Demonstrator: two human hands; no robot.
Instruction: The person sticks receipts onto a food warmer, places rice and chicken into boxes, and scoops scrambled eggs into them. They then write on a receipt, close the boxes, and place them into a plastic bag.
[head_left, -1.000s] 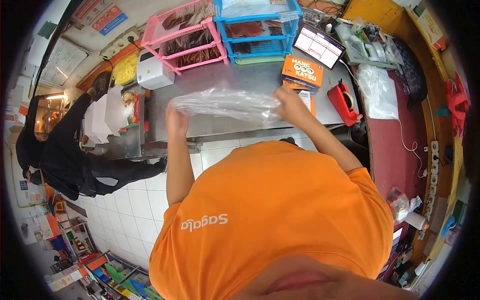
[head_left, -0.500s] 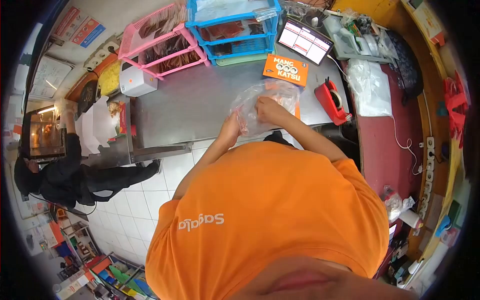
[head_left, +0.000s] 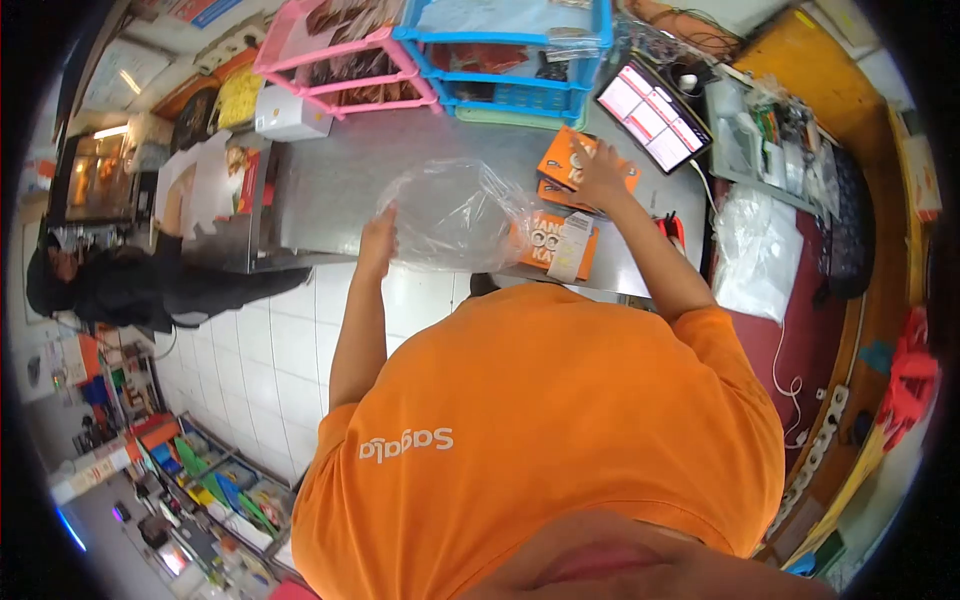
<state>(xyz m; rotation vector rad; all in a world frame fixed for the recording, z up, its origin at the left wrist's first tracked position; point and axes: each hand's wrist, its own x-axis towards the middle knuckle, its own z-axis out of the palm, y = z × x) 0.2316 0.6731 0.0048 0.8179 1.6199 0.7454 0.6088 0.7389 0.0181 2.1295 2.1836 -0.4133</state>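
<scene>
My left hand [head_left: 379, 238] pinches the edge of a clear plastic bag [head_left: 440, 215], which is spread wide and puffed out above the steel counter. My right hand [head_left: 600, 178] lies over the top of an orange box [head_left: 563, 158], its fingers apart across the lid. Below that box the front of another orange box shows. Nearer my body, a second orange printed box [head_left: 545, 245] has a white paper slip [head_left: 572, 246] on it. The bag's right edge overlaps this nearer box.
Blue [head_left: 500, 55] and pink tray racks [head_left: 350, 60] stand at the back. A tablet [head_left: 655, 112] and a red tape dispenser [head_left: 672, 232] are to the right, near a stack of clear bags [head_left: 755, 255]. A person in black [head_left: 110, 280] works at the left.
The bag, bunched between both hands before, is now opened out in my left hand, which moved left. My right hand let go of it and moved to the orange boxes. The view has shifted.
</scene>
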